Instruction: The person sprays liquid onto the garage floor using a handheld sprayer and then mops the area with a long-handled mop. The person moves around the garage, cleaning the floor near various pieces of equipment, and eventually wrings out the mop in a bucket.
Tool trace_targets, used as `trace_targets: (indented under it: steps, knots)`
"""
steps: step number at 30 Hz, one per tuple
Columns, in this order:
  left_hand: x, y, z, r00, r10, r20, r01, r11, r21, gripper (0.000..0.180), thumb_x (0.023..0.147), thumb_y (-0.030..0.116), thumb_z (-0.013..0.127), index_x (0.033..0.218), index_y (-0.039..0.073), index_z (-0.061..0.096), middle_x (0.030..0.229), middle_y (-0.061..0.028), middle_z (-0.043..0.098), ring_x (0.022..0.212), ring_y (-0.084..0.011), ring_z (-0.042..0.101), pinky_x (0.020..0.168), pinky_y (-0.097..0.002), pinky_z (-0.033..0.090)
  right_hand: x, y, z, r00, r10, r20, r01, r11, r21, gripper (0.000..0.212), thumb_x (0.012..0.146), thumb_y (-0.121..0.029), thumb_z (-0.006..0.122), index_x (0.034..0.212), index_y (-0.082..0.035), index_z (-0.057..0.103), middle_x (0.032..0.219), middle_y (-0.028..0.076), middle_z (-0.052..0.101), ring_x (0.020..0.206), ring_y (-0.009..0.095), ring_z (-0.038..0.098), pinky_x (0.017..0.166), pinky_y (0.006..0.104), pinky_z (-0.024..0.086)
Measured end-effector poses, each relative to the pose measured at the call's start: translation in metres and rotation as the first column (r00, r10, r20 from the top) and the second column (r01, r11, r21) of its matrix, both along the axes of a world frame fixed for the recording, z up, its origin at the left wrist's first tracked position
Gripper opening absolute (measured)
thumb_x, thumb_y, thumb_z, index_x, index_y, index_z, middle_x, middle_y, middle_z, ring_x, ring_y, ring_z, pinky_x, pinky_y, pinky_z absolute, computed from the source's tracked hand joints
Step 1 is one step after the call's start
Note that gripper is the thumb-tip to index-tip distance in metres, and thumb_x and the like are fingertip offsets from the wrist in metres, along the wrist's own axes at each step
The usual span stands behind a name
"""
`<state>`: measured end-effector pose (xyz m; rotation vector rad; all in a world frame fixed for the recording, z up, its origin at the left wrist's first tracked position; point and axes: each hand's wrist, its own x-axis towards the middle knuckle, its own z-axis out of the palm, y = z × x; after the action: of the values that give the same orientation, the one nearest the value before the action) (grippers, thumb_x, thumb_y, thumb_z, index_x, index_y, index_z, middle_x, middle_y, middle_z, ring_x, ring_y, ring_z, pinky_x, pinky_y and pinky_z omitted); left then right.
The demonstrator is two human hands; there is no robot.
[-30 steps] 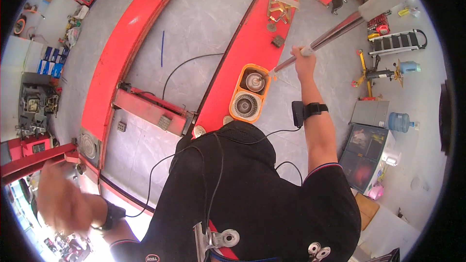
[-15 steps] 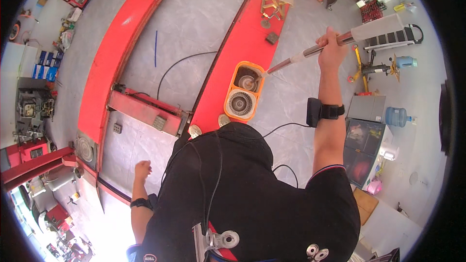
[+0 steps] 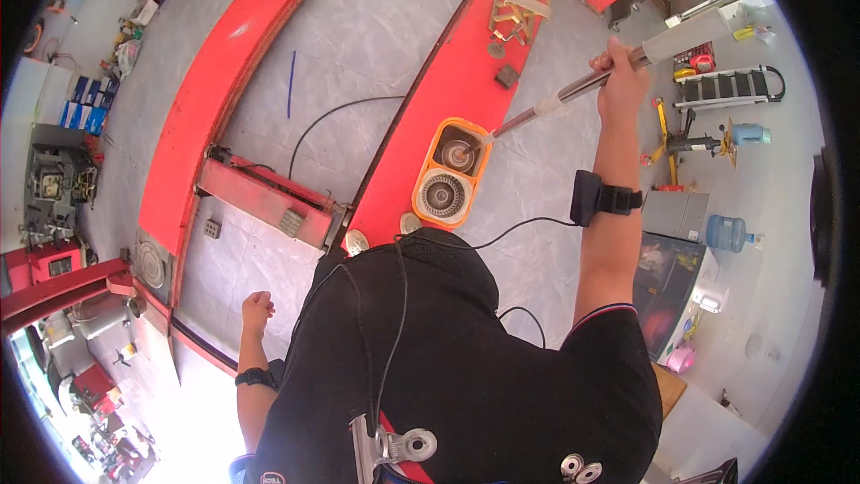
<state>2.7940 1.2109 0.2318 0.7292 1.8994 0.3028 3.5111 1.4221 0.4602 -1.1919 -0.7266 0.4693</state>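
Note:
My right hand (image 3: 623, 82), raised at the upper right, is closed around the handle of a mop (image 3: 578, 90). The handle slants down to the left, and its lower end reaches an orange-rimmed mop bucket (image 3: 488, 159). In the bucket's far compartment is a round, blurred shape at the handle's end; whether it is the mop head I cannot tell. A pale, ribbed spin basket (image 3: 442, 195) fills the near compartment. Away at the lower left hangs my left hand (image 3: 257, 308), fingers curled in with nothing visible in them.
The bucket stands on a red lift platform (image 3: 394, 170), just beyond my shoes (image 3: 356, 242). A folding stool (image 3: 520, 7) and a dark block (image 3: 507, 77) sit farther along it. To the left runs another red platform (image 3: 193, 116). A stepladder (image 3: 730, 86) and water jug (image 3: 727, 233) are at the right.
My right hand has shifted slightly up and right with the mop handle. The inside of the far compartment looks lighter and rounder now. My left hand remains low at the left, fingers curled.

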Motion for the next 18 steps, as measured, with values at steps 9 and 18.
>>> trace_targets:
  steps: [9, 18]
  knots:
    - [0.009, -0.005, -0.002, 0.998, -0.047, -0.045, 0.045, 0.998, -0.053, 0.025, 0.084, 0.021, 0.06, 0.094, -0.001, 0.062, 0.066, -0.0061, 0.06, 0.054, -0.0126, 0.056, 0.046, -0.0253, 0.043, -0.025, -0.009, 0.041, 1.0, 0.005, 0.009, -0.006, 0.996, 0.085, 0.02, 0.082, -0.006, 0.064, 0.068, -0.003, 0.049, 0.054, 0.003, 0.045, 0.047, 0.014, 0.045, 0.05, 0.0304, 0.042]
    - [-0.005, -0.019, -0.004, 0.999, 0.028, -0.035, -0.031, 0.997, -0.073, 0.023, 0.084, 0.02, 0.059, 0.093, -0.001, 0.062, 0.065, -0.0059, 0.059, 0.053, -0.0131, 0.056, 0.046, -0.0257, 0.043, -0.022, -0.012, 0.034, 0.997, -0.043, 0.067, 0.031, 0.985, 0.171, 0.019, 0.083, -0.004, 0.061, 0.067, -0.002, 0.049, 0.053, 0.005, 0.046, 0.044, 0.014, 0.045, 0.047, 0.0312, 0.042]
